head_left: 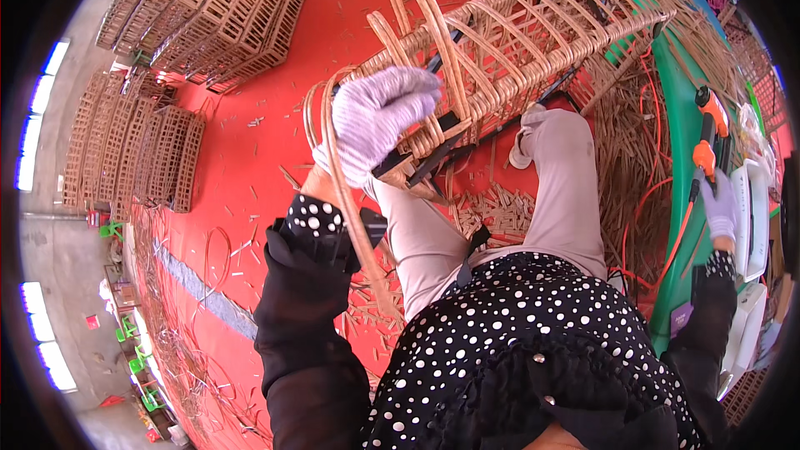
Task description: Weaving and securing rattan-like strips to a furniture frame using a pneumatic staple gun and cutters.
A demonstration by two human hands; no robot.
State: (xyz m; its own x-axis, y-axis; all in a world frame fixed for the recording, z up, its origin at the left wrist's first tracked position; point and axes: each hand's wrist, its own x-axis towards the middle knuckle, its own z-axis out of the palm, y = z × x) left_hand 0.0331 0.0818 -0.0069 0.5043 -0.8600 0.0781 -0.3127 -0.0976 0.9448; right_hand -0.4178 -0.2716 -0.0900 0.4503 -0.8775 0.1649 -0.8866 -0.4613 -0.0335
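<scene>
My left hand point(379, 117), in a pale knit glove, grips the near end of a long woven rattan frame point(533, 25) where a bent cane loop point(333, 167) curves down past my wrist. The frame rests over my lap and stretches up to the right. My right hand point(718, 204), also gloved, is out at the far right, closed on the grip of an orange and black power tool point(707, 137) with an orange hose. The tool is apart from the frame.
Stacks of finished rattan frames point(208, 17) stand at the upper left and more point(133, 150) at the left on the red floor point(250, 117). Cane offcuts point(492, 208) litter the floor by my legs. A green bench point(679, 200) runs along the right.
</scene>
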